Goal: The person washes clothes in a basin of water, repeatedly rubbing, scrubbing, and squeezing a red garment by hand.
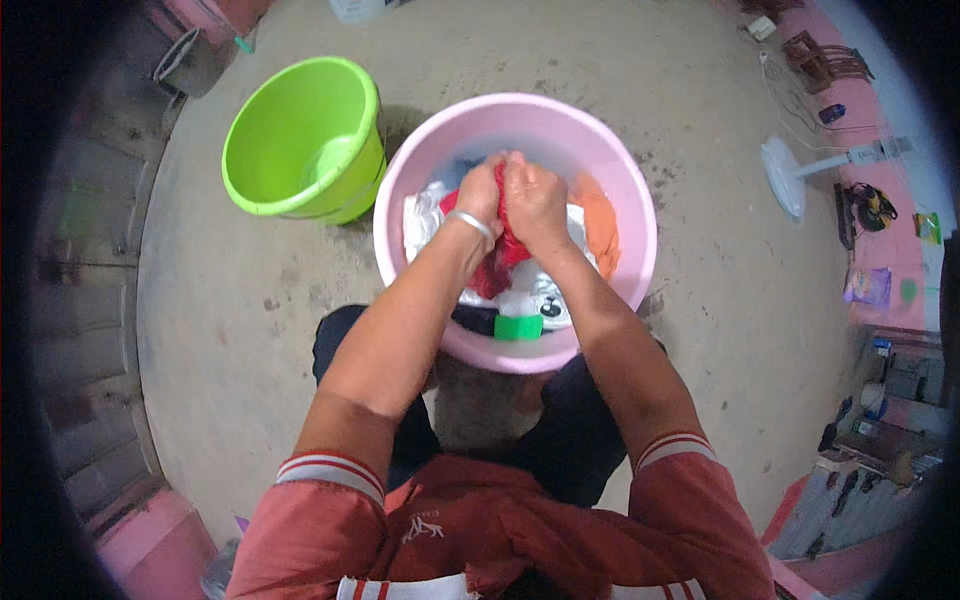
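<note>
Both my hands are closed round a wet red cloth (512, 247), side by side above the middle of a pink basin (640, 230). My left hand (480, 192) grips it on the left, a pale bangle on that wrist. My right hand (535, 203) clenches it just beside. The cloth's lower end hangs onto white garments (548, 285) in the basin. An orange cloth (597, 225) lies along the right inner wall. Dark cloth shows at the far side and near the front, and a green block (518, 327) rests by the near rim. Cloudy water lies at the back.
A green tub (300, 130) stands left of the basin on the concrete floor (730, 400). Far right are a white stand fan (785, 180) and a cable. A dark bucket (190, 65) is at the far left. My knees flank the basin's near side.
</note>
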{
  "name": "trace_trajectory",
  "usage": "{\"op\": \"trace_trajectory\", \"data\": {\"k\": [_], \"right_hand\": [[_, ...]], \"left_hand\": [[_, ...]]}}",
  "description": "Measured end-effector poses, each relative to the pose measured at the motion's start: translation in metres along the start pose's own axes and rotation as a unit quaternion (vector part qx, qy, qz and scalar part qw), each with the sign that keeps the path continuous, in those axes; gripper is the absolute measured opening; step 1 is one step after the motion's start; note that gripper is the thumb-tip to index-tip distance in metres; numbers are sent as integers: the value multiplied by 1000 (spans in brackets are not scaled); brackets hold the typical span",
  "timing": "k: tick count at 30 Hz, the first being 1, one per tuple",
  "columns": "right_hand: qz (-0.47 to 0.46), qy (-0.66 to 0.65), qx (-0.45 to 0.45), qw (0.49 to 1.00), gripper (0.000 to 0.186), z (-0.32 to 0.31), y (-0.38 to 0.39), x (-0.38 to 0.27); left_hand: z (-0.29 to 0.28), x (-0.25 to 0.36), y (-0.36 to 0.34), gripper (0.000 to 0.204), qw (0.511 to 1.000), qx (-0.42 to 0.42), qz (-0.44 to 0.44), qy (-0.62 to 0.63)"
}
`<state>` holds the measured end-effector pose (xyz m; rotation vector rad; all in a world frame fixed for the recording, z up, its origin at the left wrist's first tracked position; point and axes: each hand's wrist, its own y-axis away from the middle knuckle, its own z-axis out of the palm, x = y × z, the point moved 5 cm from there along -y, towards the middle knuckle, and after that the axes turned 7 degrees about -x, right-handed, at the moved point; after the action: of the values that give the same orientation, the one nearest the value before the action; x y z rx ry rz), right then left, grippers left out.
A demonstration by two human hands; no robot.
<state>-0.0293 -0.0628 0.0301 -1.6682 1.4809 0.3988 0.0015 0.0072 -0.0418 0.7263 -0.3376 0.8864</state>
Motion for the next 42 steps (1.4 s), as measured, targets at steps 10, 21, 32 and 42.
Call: {"op": "trace_trajectory", "data": {"k": [10,21,32,42], "right_hand": [[252,-328,-171,894,59,-30,13,64],[194,-421,3,886,24,-25,-9,76],[39,24,38,998,43,-12,-19,10],[142,8,-130,981,53,-14,-19,89]], "left_hand": [[14,30,21,19,992,-105,20,-71],[-14,32,-9,13,967,113,178,-142],[30,-13,12,30,996,-1,-24,90],[-1,11,-16,22,979,-143,-57,135]]}}
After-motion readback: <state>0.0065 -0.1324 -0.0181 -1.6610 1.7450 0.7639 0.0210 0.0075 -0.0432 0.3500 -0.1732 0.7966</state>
